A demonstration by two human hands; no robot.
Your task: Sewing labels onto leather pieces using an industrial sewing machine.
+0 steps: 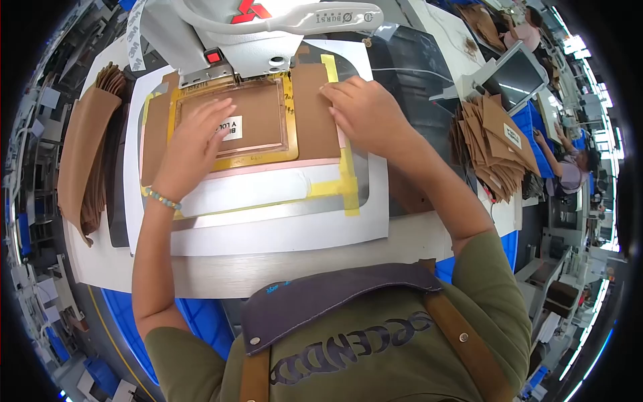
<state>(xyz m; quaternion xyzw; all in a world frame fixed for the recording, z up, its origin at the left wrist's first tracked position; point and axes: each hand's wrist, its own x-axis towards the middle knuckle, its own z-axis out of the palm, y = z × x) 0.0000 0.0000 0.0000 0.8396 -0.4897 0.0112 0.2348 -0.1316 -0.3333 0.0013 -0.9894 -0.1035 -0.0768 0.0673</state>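
A brown flat panel (317, 134) lies under the head of a white sewing machine (258, 47). Over its middle sits a yellow clamp frame (261, 159) with a clear inner border. Inside the frame, a white label (232, 127) with dark print shows on the brown surface. My left hand (191, 144) is over the frame's left side, fingers stretched toward the label and holding nothing. At the panel's right edge rests my right hand (368, 114), fingertips touching the brown material, thumb apart from them. Under the panel is a white sheet (244, 194) edged with yellow tape.
A stack of brown panels (84, 154) stands on the left of the table (281, 268). More brown pieces (492, 144) with a white label are piled at the right, beside a tilted screen (514, 75). Other people (573, 171) sit farther right. Blue bins (201, 318) are below the table edge.
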